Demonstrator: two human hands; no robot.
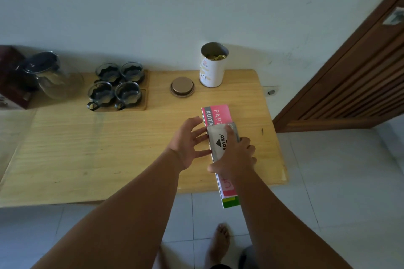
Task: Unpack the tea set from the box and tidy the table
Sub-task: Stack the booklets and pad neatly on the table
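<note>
A glass teapot (51, 76) with a dark lid stands at the table's back left, beside a dark red box (11, 76). Several glass cups (118, 85) sit on a wooden tray (145, 96). A pink paper pack (218, 116) lies at the table's right, sticking out over the front edge. On it rests a grey packet (218, 140). My right hand (236, 157) presses on the packet and pack. My left hand (188, 140) is spread open at the pack's left edge, fingertips touching it.
An open white tin (212, 67) stands at the back by the wall, its round lid (182, 87) lying to its left. A wooden door (349, 76) is on the right. Tiled floor and a bare foot (219, 244) lie below the wooden table (87, 148).
</note>
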